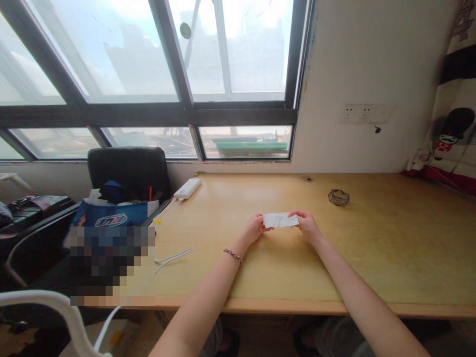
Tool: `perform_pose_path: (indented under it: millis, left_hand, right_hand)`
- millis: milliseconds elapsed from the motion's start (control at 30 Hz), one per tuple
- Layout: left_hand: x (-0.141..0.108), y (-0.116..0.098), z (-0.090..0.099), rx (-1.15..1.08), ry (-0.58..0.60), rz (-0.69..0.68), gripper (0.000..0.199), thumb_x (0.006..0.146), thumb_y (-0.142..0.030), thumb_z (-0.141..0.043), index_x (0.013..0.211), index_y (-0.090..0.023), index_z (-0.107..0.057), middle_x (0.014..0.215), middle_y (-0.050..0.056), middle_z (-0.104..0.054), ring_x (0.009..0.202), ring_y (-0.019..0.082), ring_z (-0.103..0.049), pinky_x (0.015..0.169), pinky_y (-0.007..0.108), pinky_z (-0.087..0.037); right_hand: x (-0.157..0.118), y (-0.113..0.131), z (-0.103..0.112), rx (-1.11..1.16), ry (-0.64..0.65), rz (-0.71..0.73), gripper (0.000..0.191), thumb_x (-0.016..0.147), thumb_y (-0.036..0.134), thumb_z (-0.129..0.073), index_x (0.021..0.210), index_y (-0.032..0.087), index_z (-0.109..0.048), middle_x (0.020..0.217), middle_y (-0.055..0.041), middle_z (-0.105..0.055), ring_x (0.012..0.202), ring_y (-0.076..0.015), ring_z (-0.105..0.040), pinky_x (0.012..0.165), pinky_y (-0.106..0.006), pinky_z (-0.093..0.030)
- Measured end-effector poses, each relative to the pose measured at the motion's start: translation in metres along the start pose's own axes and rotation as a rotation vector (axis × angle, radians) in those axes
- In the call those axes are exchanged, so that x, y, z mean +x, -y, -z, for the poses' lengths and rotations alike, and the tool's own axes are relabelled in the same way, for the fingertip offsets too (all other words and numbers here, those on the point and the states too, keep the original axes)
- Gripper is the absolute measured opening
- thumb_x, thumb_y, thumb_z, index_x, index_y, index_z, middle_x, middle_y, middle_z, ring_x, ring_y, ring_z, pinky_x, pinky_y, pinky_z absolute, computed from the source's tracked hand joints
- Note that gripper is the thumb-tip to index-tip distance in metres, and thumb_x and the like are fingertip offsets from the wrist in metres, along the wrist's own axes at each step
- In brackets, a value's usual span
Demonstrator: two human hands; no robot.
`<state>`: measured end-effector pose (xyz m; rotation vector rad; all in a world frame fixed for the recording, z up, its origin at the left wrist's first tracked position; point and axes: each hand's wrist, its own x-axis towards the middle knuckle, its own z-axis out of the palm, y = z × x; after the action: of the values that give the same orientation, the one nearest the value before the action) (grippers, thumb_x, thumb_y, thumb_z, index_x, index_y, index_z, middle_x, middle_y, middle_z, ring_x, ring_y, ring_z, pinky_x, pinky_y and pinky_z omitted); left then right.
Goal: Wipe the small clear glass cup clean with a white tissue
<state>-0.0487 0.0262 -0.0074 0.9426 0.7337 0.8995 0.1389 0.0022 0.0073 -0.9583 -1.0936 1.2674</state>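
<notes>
Broad pale wooden counter (372,258) under a dark-framed window. Black office chair (128,171) at its left end, blue printed bag (109,215) in front. White oblong power bank (188,188) near the wall. Left hand (255,229) and right hand (307,225), fingers pinching opposite ends of a small white folded paper strip (280,220), just above mid-counter. Small grey bracelet-like ring (338,197) right of them.

I can't read what's on the white strip (280,220); my left hand (254,229) and right hand (307,226) cover its ends. A pixelated block (112,265) blanks the desk's (390,248) left corner. The small object (338,197) is too tiny to identify. The frame's right edge crops the patterned fabric (451,144).
</notes>
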Motion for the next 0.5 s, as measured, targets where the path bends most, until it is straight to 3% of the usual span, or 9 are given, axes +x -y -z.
perform_pose_path:
  millis: [133,267,500]
  left_hand:
    - [-0.0027,-0.0033,0.0005,-0.106,-0.011,-0.03,0.032,0.061,-0.01,-0.055,0.092,-0.017,-0.061,0.079,0.007,-0.064,0.056,0.012,-0.055,0.054,0.023,-0.044]
    - [-0.002,-0.0026,0.0014,-0.157,-0.047,-0.005,0.019,0.058,-0.006,-0.052,0.073,-0.014,-0.06,0.062,0.004,-0.06,0.048,0.009,-0.052,0.05,0.022,-0.042]
    - [-0.0035,-0.003,-0.0033,-0.271,-0.097,-0.02,0.013,0.056,-0.005,-0.043,0.061,-0.016,-0.049,0.043,-0.003,-0.043,0.039,0.006,-0.043,0.043,0.017,-0.033]
  right_hand:
    - [-0.0001,-0.0019,0.0005,-0.033,0.018,0.035,0.015,0.054,0.018,-0.051,0.061,0.016,-0.064,0.056,0.0006,-0.06,0.051,-0.0103,-0.051,0.049,-0.022,-0.038]
    - [0.0024,-0.0072,0.0024,-0.057,0.058,0.045,0.018,0.055,0.017,-0.046,0.059,0.016,-0.064,0.051,0.0022,-0.057,0.047,-0.0097,-0.048,0.047,-0.022,-0.036]
    - [0.0004,-0.0066,0.0,-0.106,0.052,0.095,0.017,0.056,0.015,-0.044,0.052,0.017,-0.06,0.048,0.0029,-0.051,0.046,-0.008,-0.041,0.044,-0.019,-0.03]
